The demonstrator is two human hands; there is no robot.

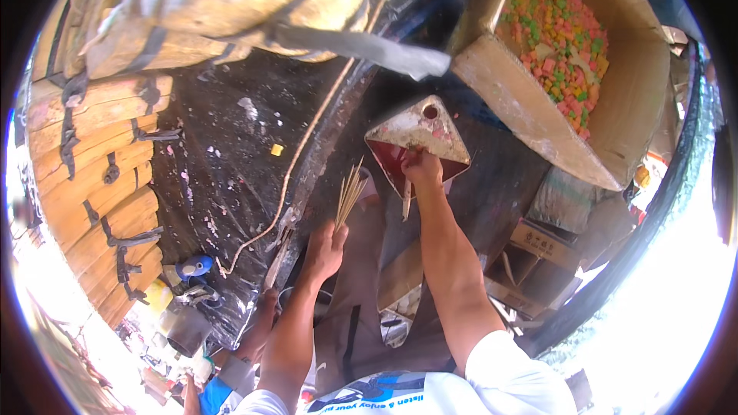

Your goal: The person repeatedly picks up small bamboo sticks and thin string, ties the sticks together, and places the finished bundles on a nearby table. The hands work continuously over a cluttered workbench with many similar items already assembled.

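My left hand (327,250) is closed around a bundle of thin pale wooden sticks (351,196), which fan out upward from the fist. To its right, my right hand (421,167) grips the near edge of a worn metal tin scoop (432,124). The scoop is roughly square, with a round hole near its far corner and a reddish inside. A narrow pale strip hangs below my right fingers; I cannot tell whether it is a handle. Sticks and scoop are apart.
A large cardboard box (530,100) at the upper right holds many pink, green, yellow and orange cubes (550,50). Tan bundles tied with black straps (104,192) stack at the left. A rope (311,127) crosses the dark sheet, near a yellow piece (276,150). Another person's arm shows lower left.
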